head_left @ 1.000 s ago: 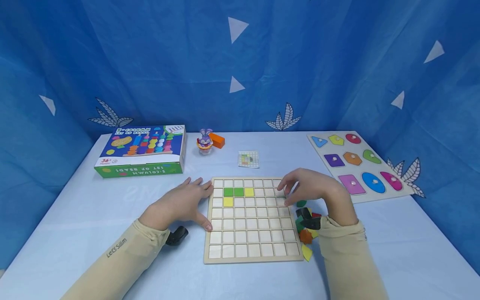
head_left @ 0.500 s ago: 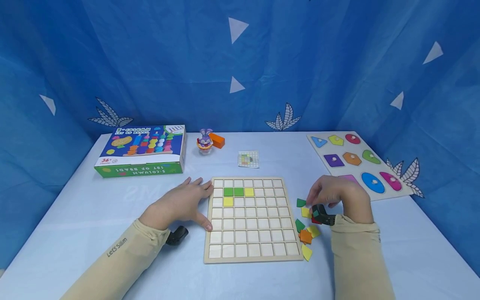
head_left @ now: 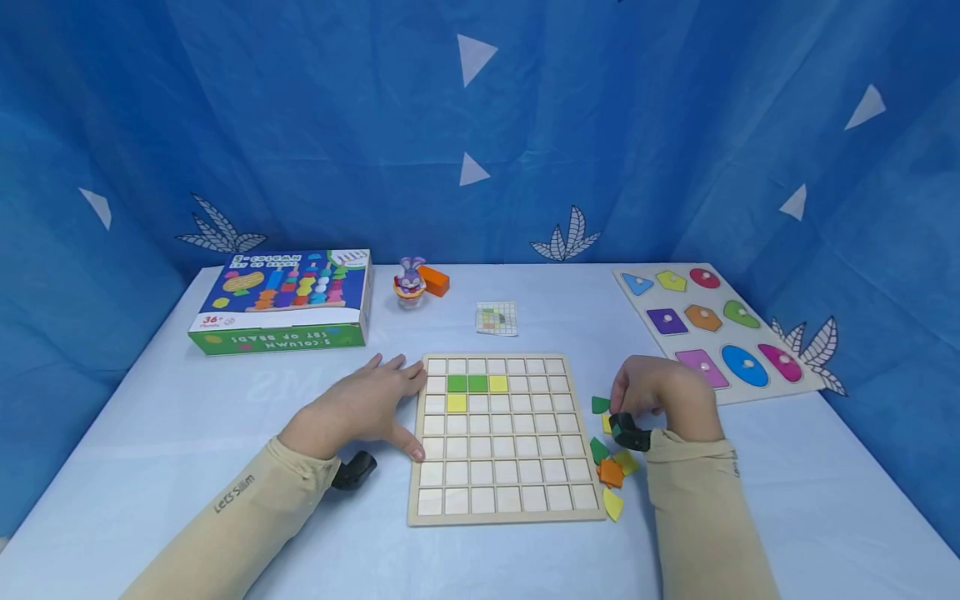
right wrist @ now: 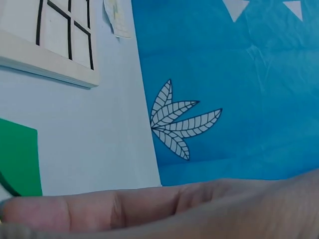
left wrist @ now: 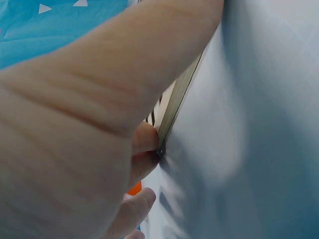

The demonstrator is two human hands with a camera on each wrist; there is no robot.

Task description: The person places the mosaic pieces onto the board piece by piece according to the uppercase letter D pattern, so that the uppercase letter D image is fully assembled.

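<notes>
A wooden grid board point(head_left: 506, 450) lies mid-table, with two green square tiles point(head_left: 467, 384) and two yellow ones point(head_left: 498, 383) in its upper left cells. My left hand point(head_left: 360, 408) is spread beside the board, thumb and fingers touching its left edge; the left wrist view shows fingertips point(left wrist: 144, 137) against that edge. Right of the board, my right hand point(head_left: 663, 392) reaches down among loose coloured pieces, fingers bent. Near its fingertips are a green piece point(head_left: 601, 405) and a partly covered yellow piece point(head_left: 606, 423). Whether it pinches a piece is hidden by the hand and wrist camera.
More pieces, among them orange point(head_left: 611, 473) and yellow point(head_left: 613, 504), lie along the board's right edge. Behind stand a bead-set box point(head_left: 281, 304), a rabbit figure point(head_left: 410, 283), an orange block point(head_left: 435, 280), a pattern card point(head_left: 497, 318) and a knobbed shape puzzle point(head_left: 656, 346).
My right hand has moved from above the board's upper right corner to the loose pieces on the right, then shifted slightly left. The left hand and the tiles on the board stay put.
</notes>
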